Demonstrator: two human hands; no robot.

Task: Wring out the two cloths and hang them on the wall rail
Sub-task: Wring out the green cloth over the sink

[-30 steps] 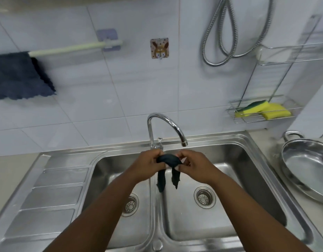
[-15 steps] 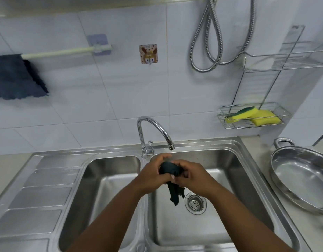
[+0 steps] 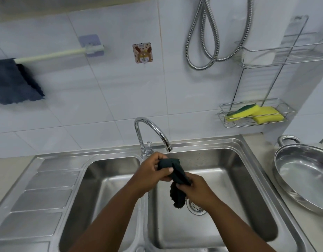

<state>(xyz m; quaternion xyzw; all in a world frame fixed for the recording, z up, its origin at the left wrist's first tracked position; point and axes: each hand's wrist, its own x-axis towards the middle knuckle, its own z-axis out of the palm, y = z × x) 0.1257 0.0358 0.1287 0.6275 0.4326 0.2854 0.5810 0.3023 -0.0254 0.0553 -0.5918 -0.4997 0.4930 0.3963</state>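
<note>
A dark green cloth (image 3: 176,174) is twisted into a roll above the right sink basin (image 3: 220,206). My left hand (image 3: 149,173) grips its upper end and my right hand (image 3: 195,190) grips lower down, with the loose tail hanging below. A dark blue cloth (image 3: 10,82) hangs over the left end of the pale wall rail (image 3: 51,55) on the tiled wall.
A curved tap (image 3: 153,130) stands just behind my hands. The left basin (image 3: 104,197) and a ribbed drainboard (image 3: 41,197) lie to the left. A steel pan (image 3: 306,177) sits on the right counter. A wire rack with yellow sponges (image 3: 255,115) and a shower hose (image 3: 204,33) hang on the wall.
My right hand has slid down the cloth and turned, so the roll is twisted tighter and stretched out between the hands. The view has shifted slightly to the right.
</note>
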